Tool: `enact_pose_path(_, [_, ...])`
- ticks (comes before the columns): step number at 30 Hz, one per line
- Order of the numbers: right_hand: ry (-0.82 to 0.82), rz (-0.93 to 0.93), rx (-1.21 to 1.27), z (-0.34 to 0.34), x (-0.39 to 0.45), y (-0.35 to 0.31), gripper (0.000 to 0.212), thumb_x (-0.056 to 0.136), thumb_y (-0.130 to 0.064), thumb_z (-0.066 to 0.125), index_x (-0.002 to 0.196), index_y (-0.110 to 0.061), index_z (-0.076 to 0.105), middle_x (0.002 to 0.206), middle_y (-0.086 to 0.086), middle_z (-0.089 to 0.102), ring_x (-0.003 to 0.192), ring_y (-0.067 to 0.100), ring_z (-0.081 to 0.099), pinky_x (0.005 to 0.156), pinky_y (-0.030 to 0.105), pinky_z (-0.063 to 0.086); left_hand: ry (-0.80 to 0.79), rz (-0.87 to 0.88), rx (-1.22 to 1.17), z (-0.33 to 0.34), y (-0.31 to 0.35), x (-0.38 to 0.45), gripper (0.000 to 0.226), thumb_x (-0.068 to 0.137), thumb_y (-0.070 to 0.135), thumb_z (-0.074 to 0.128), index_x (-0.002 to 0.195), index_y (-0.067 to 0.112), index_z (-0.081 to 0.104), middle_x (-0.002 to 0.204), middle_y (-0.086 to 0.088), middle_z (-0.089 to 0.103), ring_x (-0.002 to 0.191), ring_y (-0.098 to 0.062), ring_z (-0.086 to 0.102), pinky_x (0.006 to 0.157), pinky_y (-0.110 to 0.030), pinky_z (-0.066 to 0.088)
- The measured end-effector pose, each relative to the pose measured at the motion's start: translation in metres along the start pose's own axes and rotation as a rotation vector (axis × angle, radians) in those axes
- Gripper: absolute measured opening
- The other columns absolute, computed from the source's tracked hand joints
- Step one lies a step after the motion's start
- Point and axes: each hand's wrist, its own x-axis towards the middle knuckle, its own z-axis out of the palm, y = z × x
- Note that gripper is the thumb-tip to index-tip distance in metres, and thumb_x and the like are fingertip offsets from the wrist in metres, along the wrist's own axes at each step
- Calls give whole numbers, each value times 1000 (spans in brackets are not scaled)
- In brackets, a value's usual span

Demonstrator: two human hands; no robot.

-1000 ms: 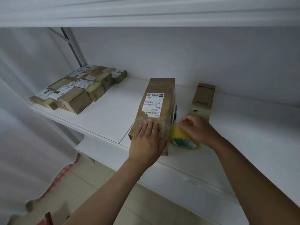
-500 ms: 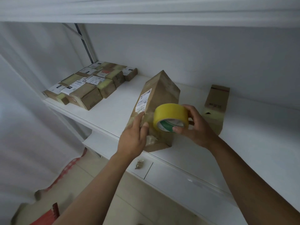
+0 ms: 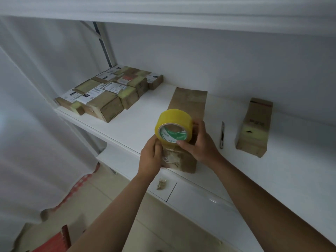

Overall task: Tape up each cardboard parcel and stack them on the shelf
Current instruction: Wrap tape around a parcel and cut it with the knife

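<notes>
A group of taped parcels (image 3: 109, 91) already lies on the shelf (image 3: 145, 113) at upper left, while at centre the right hand (image 3: 200, 142) grips the tape roll (image 3: 173, 125) over the parcel (image 3: 187, 106) and the left hand (image 3: 151, 159) pinches the tape end (another parcel (image 3: 254, 128) waits at right).

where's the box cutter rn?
Head view, right of centre: the box cutter lies flat on the white shelf, between the parcel being taped and the lone parcel to its right.

Print shows on the tape roll's (image 3: 173, 127) green core and the stacked parcels' (image 3: 109, 91) labels, none legible.
</notes>
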Motion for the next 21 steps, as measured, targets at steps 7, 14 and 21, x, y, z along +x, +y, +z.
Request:
enact_pose_path(7, [-9, 90, 213, -12, 1, -2, 55, 81, -11, 79, 119, -27, 43, 112, -4, 61, 96, 11, 64, 76, 28, 55, 61, 24, 173, 3, -12, 1, 54, 96, 41, 20, 130, 33, 60, 99, 4, 68, 89, -17, 61, 77, -32, 51])
enact_pose_path(14, [-20, 48, 192, -20, -9, -6, 54, 73, -26, 72, 118, -24, 43, 107, -4, 53, 84, -15, 54, 65, 3, 44, 45, 187, 488, -4, -12, 6, 55, 101, 45, 18, 144, 31, 51, 155, 4, 42, 141, -19, 34, 108, -42, 39])
enact_pose_path(21, [-30, 27, 186, -17, -9, 3, 42, 79, -15, 82, 104, -27, 50, 104, -2, 61, 87, -9, 60, 68, 13, 51, -114, 495, 491, -4, -11, 6, 58, 99, 45, 34, 148, 16, 43, 152, -1, 46, 138, -19, 43, 111, -41, 39])
